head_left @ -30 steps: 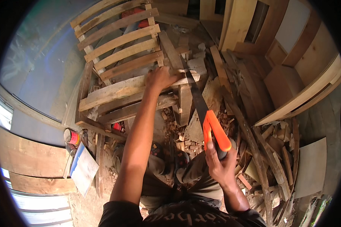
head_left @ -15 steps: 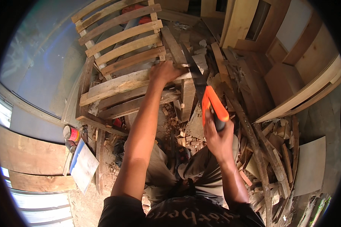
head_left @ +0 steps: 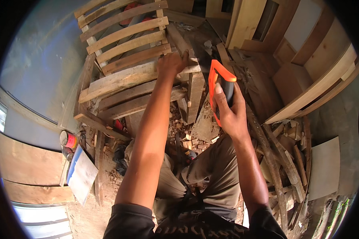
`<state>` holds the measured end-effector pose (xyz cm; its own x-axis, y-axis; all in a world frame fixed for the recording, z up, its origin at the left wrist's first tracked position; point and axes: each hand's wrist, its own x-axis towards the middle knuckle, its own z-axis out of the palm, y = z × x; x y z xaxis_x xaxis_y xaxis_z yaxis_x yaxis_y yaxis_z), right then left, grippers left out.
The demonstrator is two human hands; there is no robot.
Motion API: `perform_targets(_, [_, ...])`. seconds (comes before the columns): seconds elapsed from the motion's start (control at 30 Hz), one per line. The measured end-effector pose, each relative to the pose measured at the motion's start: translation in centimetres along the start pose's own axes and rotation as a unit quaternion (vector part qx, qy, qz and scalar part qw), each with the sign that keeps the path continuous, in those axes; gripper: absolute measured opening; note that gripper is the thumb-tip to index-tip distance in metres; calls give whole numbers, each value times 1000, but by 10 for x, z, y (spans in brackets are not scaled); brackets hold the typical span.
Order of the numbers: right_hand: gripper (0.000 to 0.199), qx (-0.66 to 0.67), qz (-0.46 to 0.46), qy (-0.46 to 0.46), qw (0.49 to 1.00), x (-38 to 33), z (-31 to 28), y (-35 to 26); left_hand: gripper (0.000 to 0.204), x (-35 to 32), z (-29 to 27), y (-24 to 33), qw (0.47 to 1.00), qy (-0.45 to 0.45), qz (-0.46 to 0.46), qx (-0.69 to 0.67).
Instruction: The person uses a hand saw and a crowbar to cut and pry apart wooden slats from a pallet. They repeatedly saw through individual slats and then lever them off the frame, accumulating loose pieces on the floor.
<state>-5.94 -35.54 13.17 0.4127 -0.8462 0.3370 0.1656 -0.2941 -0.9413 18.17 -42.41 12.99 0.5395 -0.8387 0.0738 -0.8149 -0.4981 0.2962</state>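
While the left hand (head_left: 172,63) pressed curled fingers on the pale wooden pallet slat (head_left: 135,77), the saw lay just right.
Right hand (head_left: 229,113) fist-wrapped the orange-and-black handsaw handle (head_left: 221,85); dark blade (head_left: 199,55) ran away from the body, crossing the slat's end.

Stacked slatted pallets (head_left: 123,47) filled the space ahead of the left hand (head_left: 171,63), with only narrow gaps between their boards. To the right of the right hand (head_left: 229,115) and its handsaw (head_left: 219,83), loose planks (head_left: 267,143) and offcuts lay crowded. Wood scraps (head_left: 183,131) littered the floor between the arms. The open way lay at far left, over the bare grey surface (head_left: 40,67).
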Motion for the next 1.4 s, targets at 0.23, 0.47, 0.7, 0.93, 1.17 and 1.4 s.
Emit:
perform_targets(0.23, [28,-99,-13,50,994,-8,14,5,66,4,4,3,1000,-5,-29,7])
perform_targets(0.47, [33,-23,83,81,993,1,3,12,63,12,5,-4,1000,-1,3,18])
perform_targets(0.7, [10,-45,115,79,989,-7,-1,-2,58,5,-2,6,999,-50,13,-13])
perform_targets(0.93, [4,-108,251,21,962,6,-11,-28,49,18,10,-8,998,35,55,4])
perform_targets(1.17, [6,-154,354,14,922,41,-2,-65,37,28,10,5,999,-12,-30,10])
perform_targets(1.4, [5,-213,383,6,899,7,-21,-110,38,28,6,8,999,7,-18,41])
